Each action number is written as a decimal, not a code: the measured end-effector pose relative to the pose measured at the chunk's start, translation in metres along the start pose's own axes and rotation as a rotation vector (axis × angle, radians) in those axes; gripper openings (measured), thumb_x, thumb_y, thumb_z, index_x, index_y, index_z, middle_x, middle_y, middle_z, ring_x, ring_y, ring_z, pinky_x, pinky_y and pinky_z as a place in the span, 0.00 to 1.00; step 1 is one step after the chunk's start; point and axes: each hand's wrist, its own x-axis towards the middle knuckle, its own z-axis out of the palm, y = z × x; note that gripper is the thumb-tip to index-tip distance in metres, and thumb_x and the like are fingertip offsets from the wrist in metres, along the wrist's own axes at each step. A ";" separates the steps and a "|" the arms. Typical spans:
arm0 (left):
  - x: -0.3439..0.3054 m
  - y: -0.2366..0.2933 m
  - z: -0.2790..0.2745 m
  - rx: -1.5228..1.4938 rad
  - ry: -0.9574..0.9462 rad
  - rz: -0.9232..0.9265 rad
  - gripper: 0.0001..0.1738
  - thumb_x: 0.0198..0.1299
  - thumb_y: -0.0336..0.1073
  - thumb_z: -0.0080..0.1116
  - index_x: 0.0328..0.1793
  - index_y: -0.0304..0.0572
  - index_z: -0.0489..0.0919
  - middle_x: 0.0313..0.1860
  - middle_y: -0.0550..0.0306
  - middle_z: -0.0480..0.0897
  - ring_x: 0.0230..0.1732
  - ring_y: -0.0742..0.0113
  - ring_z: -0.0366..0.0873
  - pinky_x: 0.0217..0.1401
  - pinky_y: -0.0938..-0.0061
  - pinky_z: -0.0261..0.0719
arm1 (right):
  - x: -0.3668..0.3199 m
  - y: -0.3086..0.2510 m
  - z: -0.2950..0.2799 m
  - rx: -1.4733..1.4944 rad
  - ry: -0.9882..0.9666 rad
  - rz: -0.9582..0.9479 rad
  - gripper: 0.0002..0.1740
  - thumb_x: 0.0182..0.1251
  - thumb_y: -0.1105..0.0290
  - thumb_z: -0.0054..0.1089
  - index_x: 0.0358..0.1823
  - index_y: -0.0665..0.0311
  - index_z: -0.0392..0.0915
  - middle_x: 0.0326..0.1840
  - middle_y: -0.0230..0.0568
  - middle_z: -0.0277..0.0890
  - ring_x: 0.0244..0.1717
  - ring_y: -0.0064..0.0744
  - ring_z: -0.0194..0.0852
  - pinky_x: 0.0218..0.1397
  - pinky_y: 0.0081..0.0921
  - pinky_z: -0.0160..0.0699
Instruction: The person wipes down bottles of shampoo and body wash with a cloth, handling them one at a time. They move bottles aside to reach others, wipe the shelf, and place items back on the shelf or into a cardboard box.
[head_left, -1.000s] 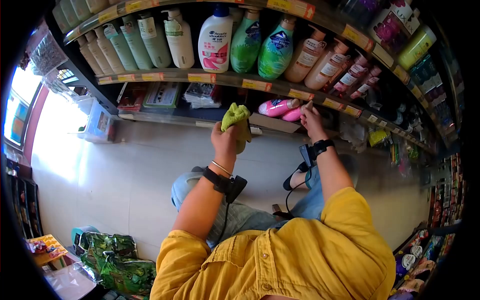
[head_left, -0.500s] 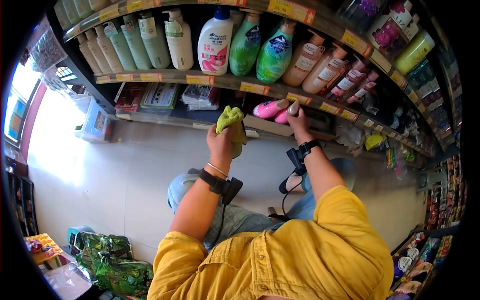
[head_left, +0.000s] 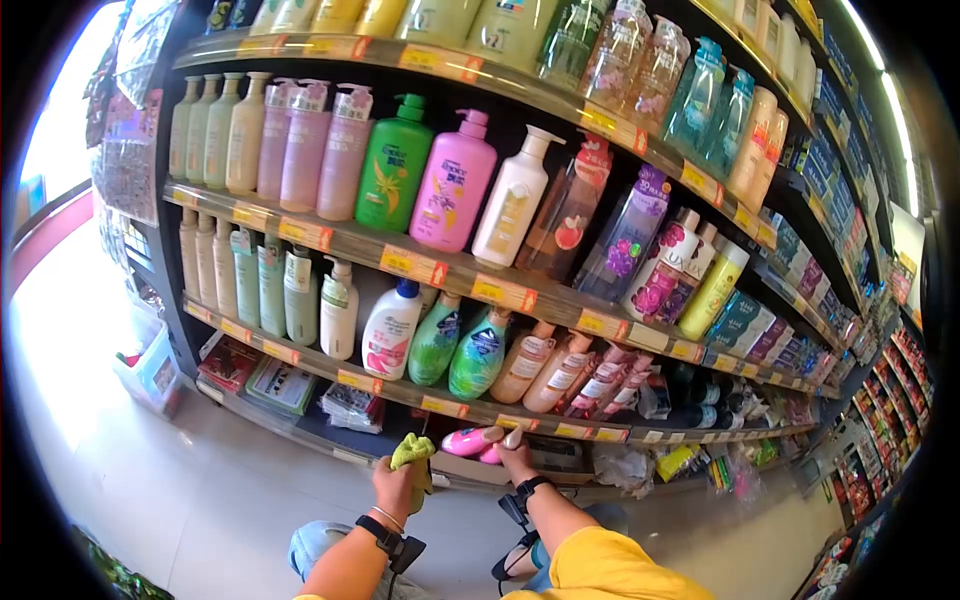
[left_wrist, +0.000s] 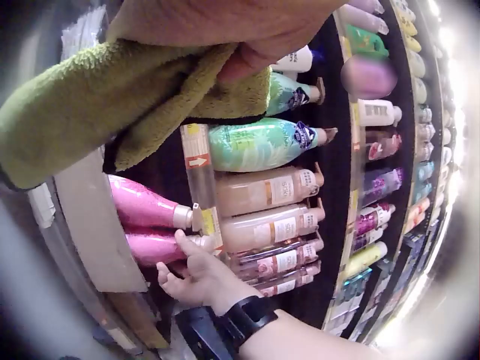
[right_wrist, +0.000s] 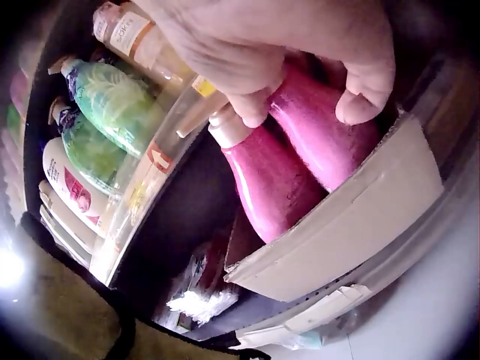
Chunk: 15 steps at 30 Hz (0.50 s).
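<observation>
Basically both hands are busy at the lowest shelf (head_left: 300, 432) — left hand (head_left: 393, 487) closed round a green cloth (head_left: 412, 452), which bunches up above the fingers & hangs down beside them, just in front of the shelf edge. The right hand (head_left: 515, 462) grips the nearer pink bottle (right_wrist: 322, 124) near its cap end, thumb on one side, fingers curled on the other. That bottle leans in a pale open carton (right_wrist: 337, 225) w/ a second pink bottle (right_wrist: 274, 184) right beside it, also tilted, its light cap pointing up toward the price-tag strip. Plastic-wrapped packs (head_left: 352, 408) lie on the same shelf, to the L of the carton. On the shelf above, green bottles (head_left: 478, 355) stand btwn a white pump-less bottle (head_left: 392, 330) & peach pump bottles (head_left: 560, 372) — all upright, w/ orange-&-yellow price tags (head_left: 445, 406) along the edge below.
</observation>
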 end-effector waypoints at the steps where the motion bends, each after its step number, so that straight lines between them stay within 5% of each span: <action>1: 0.000 -0.001 0.001 -0.001 0.002 -0.017 0.10 0.44 0.26 0.54 0.35 0.31 0.73 0.30 0.54 0.76 0.32 0.70 0.72 0.35 0.75 0.72 | 0.001 0.002 0.001 0.000 -0.007 -0.011 0.24 0.41 0.60 0.70 0.40 0.64 0.76 0.37 0.38 0.78 0.40 0.30 0.76 0.41 0.28 0.74; 3: -0.002 0.000 0.000 -0.009 0.009 -0.023 0.10 0.43 0.26 0.54 0.35 0.31 0.73 0.29 0.55 0.76 0.32 0.70 0.72 0.35 0.75 0.72 | -0.001 -0.002 -0.001 0.043 -0.001 -0.025 0.26 0.38 0.59 0.70 0.40 0.66 0.75 0.38 0.47 0.78 0.41 0.39 0.77 0.43 0.33 0.75; 11: -0.004 0.010 0.000 -0.009 0.018 0.003 0.09 0.43 0.26 0.54 0.33 0.31 0.73 0.28 0.54 0.76 0.30 0.68 0.73 0.31 0.74 0.73 | -0.011 -0.012 -0.013 0.049 -0.006 0.013 0.31 0.42 0.56 0.67 0.47 0.65 0.72 0.45 0.50 0.75 0.48 0.43 0.74 0.50 0.31 0.72; 13: -0.007 0.014 0.000 0.007 0.044 0.002 0.10 0.43 0.27 0.55 0.34 0.30 0.73 0.29 0.54 0.76 0.30 0.68 0.74 0.31 0.74 0.73 | 0.022 0.040 -0.001 0.008 0.029 0.079 0.29 0.44 0.56 0.69 0.47 0.62 0.74 0.42 0.38 0.76 0.43 0.29 0.73 0.47 0.27 0.72; 15: -0.018 0.033 0.002 0.010 0.021 -0.045 0.12 0.43 0.28 0.57 0.35 0.30 0.74 0.29 0.54 0.77 0.31 0.68 0.74 0.31 0.75 0.73 | 0.013 0.024 -0.013 -0.060 -0.001 0.171 0.29 0.44 0.56 0.69 0.47 0.63 0.73 0.42 0.39 0.76 0.43 0.29 0.73 0.47 0.27 0.71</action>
